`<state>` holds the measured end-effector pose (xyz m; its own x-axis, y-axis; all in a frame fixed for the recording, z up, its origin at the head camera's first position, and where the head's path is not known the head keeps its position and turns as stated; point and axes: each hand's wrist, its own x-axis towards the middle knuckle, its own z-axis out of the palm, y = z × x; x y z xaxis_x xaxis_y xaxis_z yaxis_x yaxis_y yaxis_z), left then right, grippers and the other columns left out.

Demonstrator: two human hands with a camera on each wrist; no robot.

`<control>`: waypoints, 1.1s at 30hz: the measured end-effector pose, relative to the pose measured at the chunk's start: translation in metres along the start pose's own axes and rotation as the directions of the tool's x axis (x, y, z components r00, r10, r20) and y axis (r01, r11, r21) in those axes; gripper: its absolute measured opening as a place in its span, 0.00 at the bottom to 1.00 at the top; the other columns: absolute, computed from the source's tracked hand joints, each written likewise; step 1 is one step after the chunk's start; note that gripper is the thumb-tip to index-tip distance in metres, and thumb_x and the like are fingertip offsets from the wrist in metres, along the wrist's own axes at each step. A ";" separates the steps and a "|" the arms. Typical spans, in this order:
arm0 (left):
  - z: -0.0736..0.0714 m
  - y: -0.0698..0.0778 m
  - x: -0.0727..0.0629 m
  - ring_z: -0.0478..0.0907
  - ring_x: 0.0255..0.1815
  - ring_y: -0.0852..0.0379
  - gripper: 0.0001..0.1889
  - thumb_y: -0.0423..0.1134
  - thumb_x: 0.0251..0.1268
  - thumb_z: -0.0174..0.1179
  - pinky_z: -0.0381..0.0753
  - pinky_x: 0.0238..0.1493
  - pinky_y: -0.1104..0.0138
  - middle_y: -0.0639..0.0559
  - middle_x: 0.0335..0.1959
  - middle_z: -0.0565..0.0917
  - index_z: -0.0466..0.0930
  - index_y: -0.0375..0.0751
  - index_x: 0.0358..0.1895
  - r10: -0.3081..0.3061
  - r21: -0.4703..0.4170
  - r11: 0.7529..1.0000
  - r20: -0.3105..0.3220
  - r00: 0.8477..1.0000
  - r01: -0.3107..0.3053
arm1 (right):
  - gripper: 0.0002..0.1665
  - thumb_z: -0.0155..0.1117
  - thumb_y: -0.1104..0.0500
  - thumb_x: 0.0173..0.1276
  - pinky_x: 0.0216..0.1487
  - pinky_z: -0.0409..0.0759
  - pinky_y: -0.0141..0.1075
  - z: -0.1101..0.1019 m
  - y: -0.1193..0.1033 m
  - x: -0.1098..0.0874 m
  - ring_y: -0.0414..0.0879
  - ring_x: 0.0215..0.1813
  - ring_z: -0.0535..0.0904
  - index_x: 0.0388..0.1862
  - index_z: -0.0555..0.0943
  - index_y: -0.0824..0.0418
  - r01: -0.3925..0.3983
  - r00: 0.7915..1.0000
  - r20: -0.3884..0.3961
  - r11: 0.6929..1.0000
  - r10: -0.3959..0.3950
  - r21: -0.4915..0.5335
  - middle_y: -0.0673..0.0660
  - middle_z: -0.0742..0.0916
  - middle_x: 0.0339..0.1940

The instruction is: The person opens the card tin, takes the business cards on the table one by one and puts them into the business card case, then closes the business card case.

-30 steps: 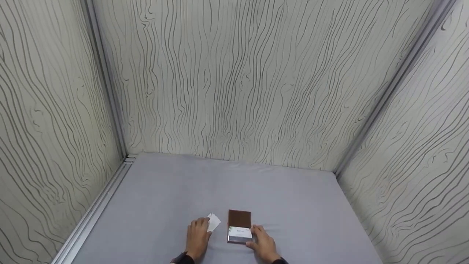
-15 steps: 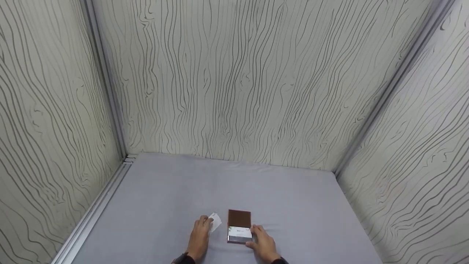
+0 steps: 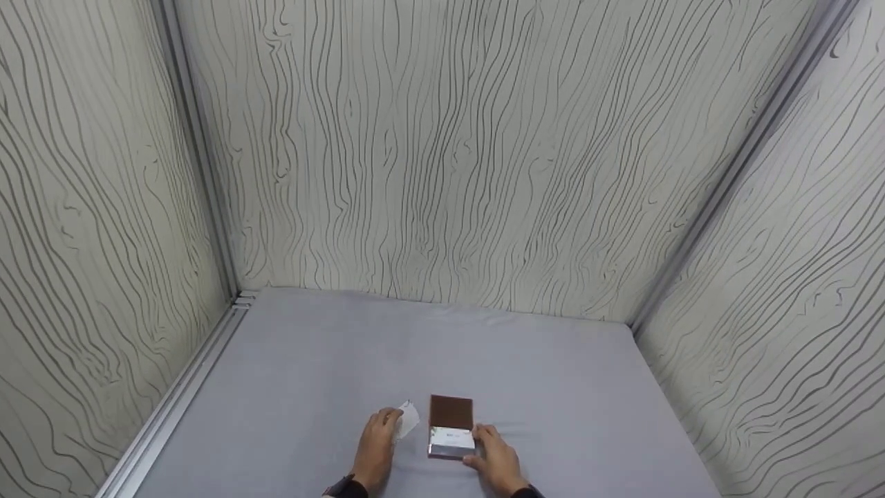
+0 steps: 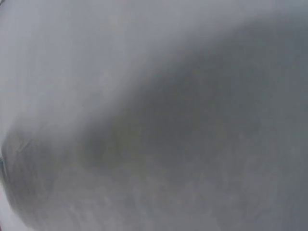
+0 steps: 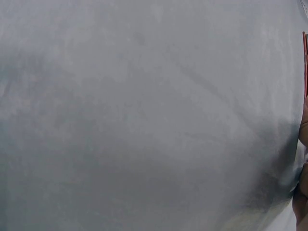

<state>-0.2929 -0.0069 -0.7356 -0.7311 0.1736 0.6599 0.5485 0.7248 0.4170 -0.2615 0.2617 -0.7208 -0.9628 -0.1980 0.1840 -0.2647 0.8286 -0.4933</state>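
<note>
An opened brown card case (image 3: 452,412) lies on the grey cloth in the head view, with a white printed card (image 3: 451,437) in its lower half above a silvery front edge. My right hand (image 3: 498,459) holds the case by its right side, thumb at the lower corner. In my left hand (image 3: 376,444), to the left of the case, a few white cards (image 3: 409,419) are pinched, slightly fanned and tilted. The right wrist view catches only fingers (image 5: 303,130) and the case's reddish edge (image 5: 305,62) at its right border. The left wrist view shows just shadowed cloth.
Grey cloth (image 3: 539,373) covers the table. Wood-grain-patterned panels (image 3: 429,152) rise at the back and both sides, with metal rails (image 3: 197,138) at the corners. Another metal rail (image 3: 173,408) runs along the table's left edge.
My left hand has shifted slightly to the right with the cards, its fingers moving over them as they turn and fan. The right hand and the case stay nearly where they were.
</note>
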 end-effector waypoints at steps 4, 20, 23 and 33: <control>-0.001 0.001 -0.001 0.78 0.44 0.49 0.22 0.14 0.48 0.58 0.79 0.47 0.57 0.46 0.44 0.79 0.79 0.32 0.48 -0.016 -0.007 1.000 0.031 0.999 0.016 | 0.26 0.74 0.49 0.55 0.52 0.77 0.55 0.000 -0.001 0.000 0.64 0.58 0.78 0.49 0.79 0.61 0.001 1.000 -0.002 1.000 -0.001 -0.007 0.65 0.79 0.58; -0.003 0.004 0.001 0.78 0.46 0.51 0.14 0.19 0.61 0.58 0.81 0.47 0.59 0.46 0.44 0.80 0.81 0.28 0.50 -0.061 -0.007 0.998 0.103 0.993 0.062 | 0.26 0.75 0.51 0.54 0.52 0.77 0.53 0.002 -0.003 -0.002 0.63 0.57 0.78 0.47 0.79 0.63 0.018 0.999 -0.033 1.000 -0.018 -0.011 0.63 0.79 0.56; -0.003 0.005 0.001 0.78 0.45 0.51 0.14 0.18 0.59 0.59 0.81 0.46 0.59 0.46 0.44 0.79 0.81 0.28 0.49 -0.049 -0.002 0.999 0.087 0.995 0.049 | 0.26 0.75 0.51 0.54 0.53 0.77 0.54 0.001 -0.004 -0.001 0.63 0.58 0.78 0.49 0.79 0.63 0.009 0.999 -0.031 1.000 -0.009 -0.008 0.63 0.79 0.57; -0.002 0.007 0.004 0.77 0.44 0.53 0.22 0.12 0.49 0.59 0.80 0.45 0.59 0.48 0.43 0.79 0.80 0.31 0.49 0.013 -0.009 1.000 0.031 0.999 -0.013 | 0.28 0.72 0.46 0.55 0.46 0.78 0.57 0.002 0.001 -0.001 0.66 0.54 0.79 0.47 0.79 0.64 0.077 0.994 -0.072 0.997 -0.078 -0.013 0.66 0.79 0.55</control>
<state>-0.2915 -0.0022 -0.7287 -0.7361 0.2032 0.6457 0.5611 0.7166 0.4142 -0.2607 0.2615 -0.7235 -0.9328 -0.2234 0.2827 -0.3372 0.8177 -0.4664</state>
